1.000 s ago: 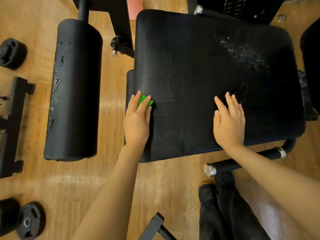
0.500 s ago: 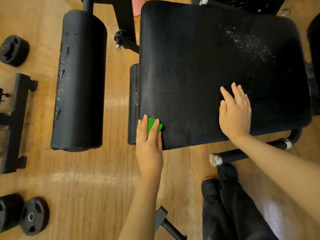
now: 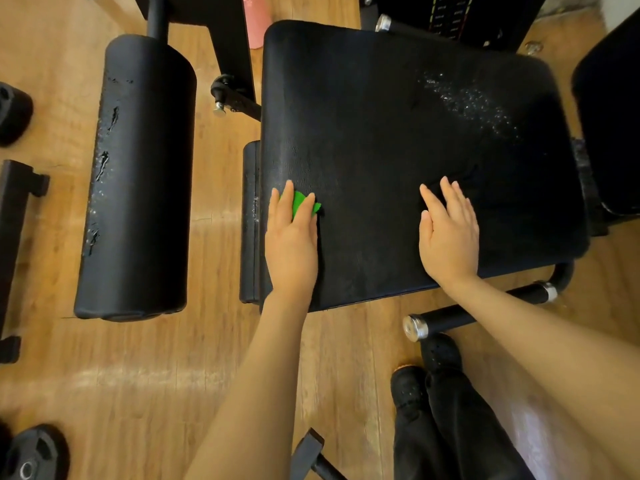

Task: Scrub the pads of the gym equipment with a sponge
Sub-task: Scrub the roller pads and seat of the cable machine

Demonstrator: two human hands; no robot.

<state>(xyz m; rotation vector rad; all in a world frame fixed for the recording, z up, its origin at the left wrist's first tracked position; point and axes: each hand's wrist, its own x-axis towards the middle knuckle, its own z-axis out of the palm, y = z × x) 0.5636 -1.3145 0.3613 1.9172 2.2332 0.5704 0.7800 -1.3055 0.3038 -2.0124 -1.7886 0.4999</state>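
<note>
A wide black seat pad (image 3: pixel 398 140) fills the middle of the view, with white foam specks at its far right. My left hand (image 3: pixel 291 237) lies flat on the pad's near left corner, fingers straight, pressing a green sponge (image 3: pixel 300 202) that shows between them. Flat on the pad's near right part, my right hand (image 3: pixel 448 233) rests with straight fingers and holds nothing. A black roller pad (image 3: pixel 138 174) with torn, flecked skin lies to the left of the seat.
Wooden floor all around. A chrome-tipped black handle (image 3: pixel 443 320) juts out below the seat's near edge. My dark-trousered legs and shoes (image 3: pixel 440 386) stand at lower right. Weight plates (image 3: pixel 31 455) lie at lower left, a black frame (image 3: pixel 14 237) at far left.
My left hand slid the sponge back to the pad's near edge, then forward again along the left side. The right hand stayed flat on the pad.
</note>
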